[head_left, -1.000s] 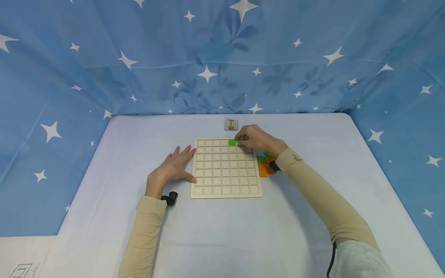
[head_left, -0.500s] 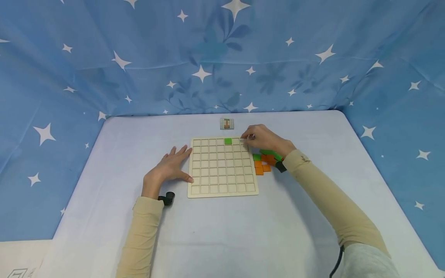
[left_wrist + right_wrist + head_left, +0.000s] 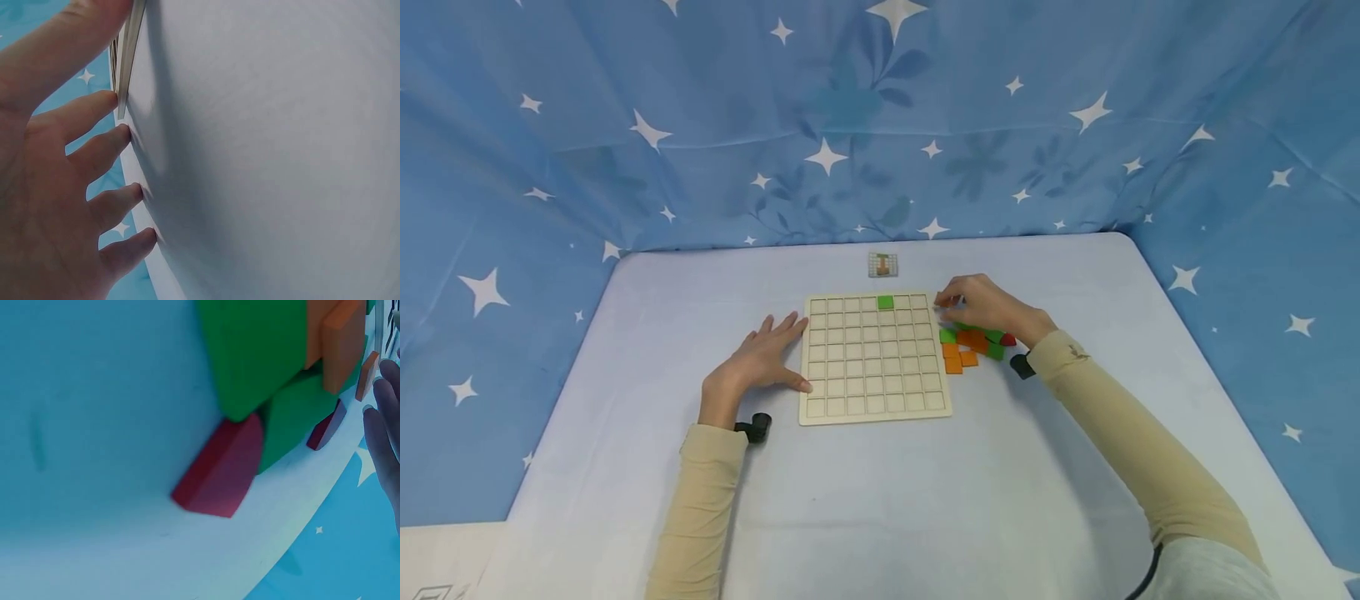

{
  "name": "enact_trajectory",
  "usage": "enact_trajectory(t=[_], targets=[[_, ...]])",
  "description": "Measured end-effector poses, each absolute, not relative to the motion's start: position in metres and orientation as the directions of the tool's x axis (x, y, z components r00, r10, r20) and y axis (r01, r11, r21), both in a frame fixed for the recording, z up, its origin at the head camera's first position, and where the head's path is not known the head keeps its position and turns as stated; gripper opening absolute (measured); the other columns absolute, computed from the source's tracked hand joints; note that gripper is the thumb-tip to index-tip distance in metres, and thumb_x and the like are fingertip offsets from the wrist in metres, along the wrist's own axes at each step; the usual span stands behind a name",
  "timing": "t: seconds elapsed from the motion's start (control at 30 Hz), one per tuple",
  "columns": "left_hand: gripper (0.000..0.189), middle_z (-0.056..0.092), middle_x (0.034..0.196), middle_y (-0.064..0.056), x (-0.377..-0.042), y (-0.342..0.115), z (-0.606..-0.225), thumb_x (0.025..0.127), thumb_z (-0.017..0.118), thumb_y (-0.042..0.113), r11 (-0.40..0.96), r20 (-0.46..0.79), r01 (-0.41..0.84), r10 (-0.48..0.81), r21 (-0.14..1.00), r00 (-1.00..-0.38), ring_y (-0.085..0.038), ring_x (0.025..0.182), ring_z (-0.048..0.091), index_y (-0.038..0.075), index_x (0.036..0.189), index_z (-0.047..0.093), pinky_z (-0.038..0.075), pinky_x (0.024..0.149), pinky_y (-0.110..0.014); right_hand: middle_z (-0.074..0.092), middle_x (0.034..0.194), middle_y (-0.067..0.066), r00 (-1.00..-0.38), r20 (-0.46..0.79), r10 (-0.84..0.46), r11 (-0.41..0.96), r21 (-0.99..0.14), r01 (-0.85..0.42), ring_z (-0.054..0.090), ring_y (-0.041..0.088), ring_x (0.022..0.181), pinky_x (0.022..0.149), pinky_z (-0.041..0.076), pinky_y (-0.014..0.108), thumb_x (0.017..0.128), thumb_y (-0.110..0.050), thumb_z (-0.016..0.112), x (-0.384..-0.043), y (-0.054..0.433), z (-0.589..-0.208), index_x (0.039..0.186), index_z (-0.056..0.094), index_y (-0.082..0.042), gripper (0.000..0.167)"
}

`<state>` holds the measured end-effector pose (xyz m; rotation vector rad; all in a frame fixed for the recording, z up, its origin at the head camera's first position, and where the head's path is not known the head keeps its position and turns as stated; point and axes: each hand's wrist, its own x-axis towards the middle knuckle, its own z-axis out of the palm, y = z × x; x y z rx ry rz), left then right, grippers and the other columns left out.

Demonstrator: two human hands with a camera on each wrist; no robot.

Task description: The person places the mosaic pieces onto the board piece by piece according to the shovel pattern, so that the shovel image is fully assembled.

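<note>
A pale wooden grid board (image 3: 865, 367) lies mid-table, with one green square tile (image 3: 886, 302) in its top row. At the board's left edge, my left hand (image 3: 756, 358) spreads its fingers, thumb and index tips right at the side; the left wrist view shows the board's edge (image 3: 129, 62) there. Beyond the board's upper right corner my right hand (image 3: 981, 302) hovers with bent fingers above loose tiles. In the right wrist view its fingers (image 3: 382, 434) are beside a small orange tile (image 3: 367, 376); the thumb is hidden.
Right of the board is a heap of orange tiles (image 3: 953, 365), green tiles (image 3: 995, 351) and a red piece (image 3: 1007, 340) with a curved side. A small pattern card (image 3: 883, 265) lies behind the board. A blue star-patterned curtain (image 3: 827, 100) surrounds the white table.
My right hand has moved right from beside the green tile to past the board's corner, over the heap. The green tile stays in the top row; my left hand holds its place.
</note>
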<state>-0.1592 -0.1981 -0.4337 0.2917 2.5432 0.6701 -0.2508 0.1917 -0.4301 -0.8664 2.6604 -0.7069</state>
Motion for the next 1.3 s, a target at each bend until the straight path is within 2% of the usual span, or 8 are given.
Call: enact_trajectory(t=[0.3, 0.5, 0.63, 0.87, 1.3], targets=[[0.116, 0.005, 0.174, -0.012, -0.158, -0.197, -0.431, 0.079, 0.09, 0.036, 0.849, -0.403, 0.074, 0.324, 0.523, -0.856, -0.043, 0.159, -0.01, 0.013, 0.166, 0.017, 0.0, 0.126, -0.067, 0.073, 0.107, 0.009, -0.797, -0.118, -0.592, 0.717, -0.53, -0.454, 0.066, 0.023, 0.093, 0.085, 0.06, 0.04, 0.089, -0.02, 0.082, -0.239, 0.203, -0.431, 0.117, 0.078, -0.005, 0.032], [0.115, 0.006, 0.174, -0.015, -0.159, -0.199, -0.433, 0.079, 0.09, 0.034, 0.854, -0.39, 0.093, 0.327, 0.512, -0.861, -0.046, 0.158, -0.008, 0.011, 0.166, 0.018, 0.0, 0.126, -0.067, 0.073, 0.11, 0.006, -0.803, -0.149, -0.577, 0.728, -0.54, -0.423, 0.065, 0.022, 0.095, 0.088, 0.059, 0.039, 0.087, -0.021, 0.084, -0.236, 0.204, -0.435, 0.115, 0.079, -0.008, 0.032], [0.116, 0.006, 0.173, -0.016, -0.16, -0.198, -0.433, 0.078, 0.091, 0.035, 0.856, -0.383, 0.099, 0.327, 0.508, -0.864, -0.047, 0.158, -0.007, 0.01, 0.166, 0.019, 0.001, 0.126, -0.067, 0.074, 0.109, 0.006, -0.799, -0.14, -0.586, 0.72, -0.542, -0.433, 0.067, 0.021, 0.096, 0.089, 0.06, 0.039, 0.086, -0.019, 0.085, -0.232, 0.204, -0.435, 0.113, 0.079, -0.008, 0.03], [0.117, 0.007, 0.174, -0.015, -0.161, -0.197, -0.434, 0.077, 0.091, 0.035, 0.851, -0.383, 0.098, 0.331, 0.515, -0.863, -0.046, 0.158, -0.007, 0.011, 0.166, 0.02, 0.0, 0.126, -0.067, 0.073, 0.102, 0.006, -0.773, -0.134, -0.621, 0.706, -0.524, -0.476, 0.064, 0.02, 0.088, 0.083, 0.058, 0.036, 0.085, -0.016, 0.085, -0.227, 0.203, -0.435, 0.11, 0.08, -0.006, 0.028], [0.117, 0.006, 0.174, -0.014, -0.16, -0.197, -0.435, 0.077, 0.091, 0.035, 0.852, -0.384, 0.093, 0.326, 0.515, -0.864, -0.046, 0.158, -0.008, 0.011, 0.166, 0.019, 0.0, 0.126, -0.067, 0.072, 0.102, 0.005, -0.761, -0.134, -0.635, 0.708, -0.493, -0.505, 0.061, 0.018, 0.086, 0.081, 0.057, 0.035, 0.085, -0.019, 0.085, -0.226, 0.203, -0.439, 0.109, 0.081, -0.006, 0.027]])
